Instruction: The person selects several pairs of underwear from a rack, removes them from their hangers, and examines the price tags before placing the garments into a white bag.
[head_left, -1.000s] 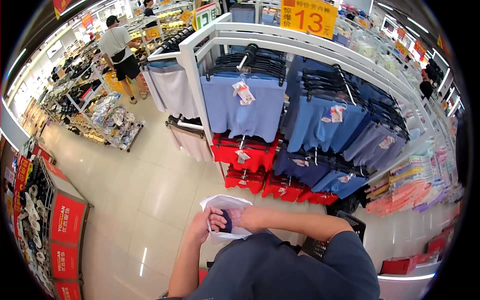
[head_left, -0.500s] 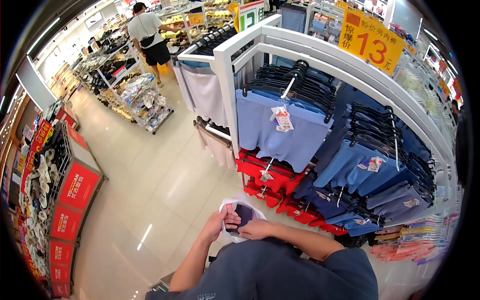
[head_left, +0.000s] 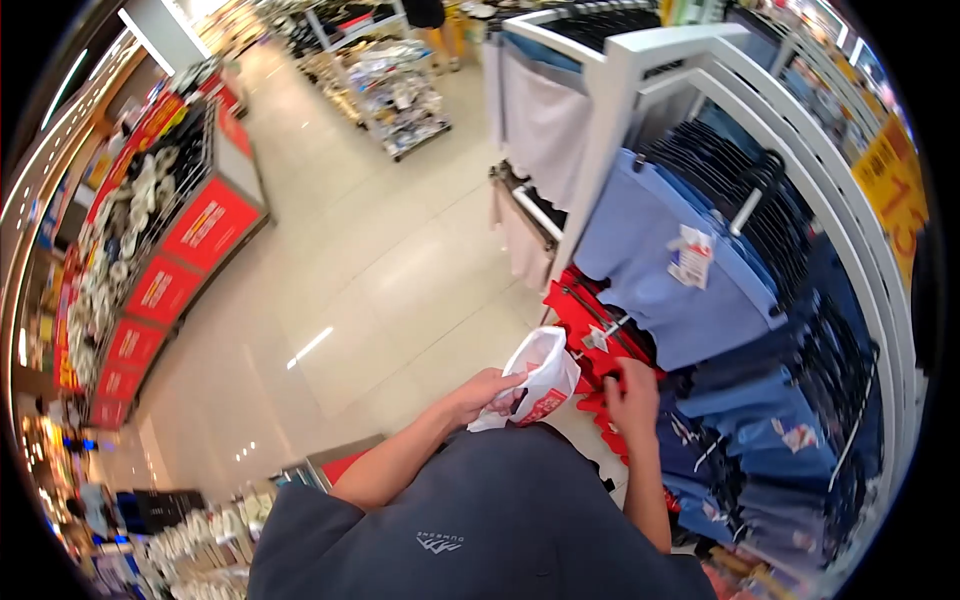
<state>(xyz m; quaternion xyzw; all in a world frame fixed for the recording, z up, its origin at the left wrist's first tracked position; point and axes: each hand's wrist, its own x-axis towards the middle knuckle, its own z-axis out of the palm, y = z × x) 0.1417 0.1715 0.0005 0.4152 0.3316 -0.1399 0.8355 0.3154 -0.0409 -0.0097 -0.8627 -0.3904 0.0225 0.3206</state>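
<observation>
A white plastic bag point(head_left: 548, 372) with red print hangs in front of my chest, its mouth open upward. My left hand point(head_left: 482, 393) has its fingers closed on the bag's left side. My right hand point(head_left: 634, 396) is apart from the bag, to its right, held up before the red garments point(head_left: 580, 310) on the lower rack; its fingers are bent, and whether they touch the cloth is unclear. Above it hangs a light blue pair of shorts point(head_left: 655, 260) with a white and red tag point(head_left: 691, 256). The dark item inside the bag barely shows.
The white rack frame point(head_left: 600, 130) rises at the right, with darker blue garments point(head_left: 760, 425) and a yellow price sign point(head_left: 890, 190). A red-panelled shoe bin point(head_left: 210, 222) stands at the left. A wheeled shelf point(head_left: 395, 95) and a person's legs point(head_left: 440, 45) are farther off.
My right hand has come out of the bag and moved right toward the rack. The view has turned, so the rack looks nearer. My left hand still holds the bag.
</observation>
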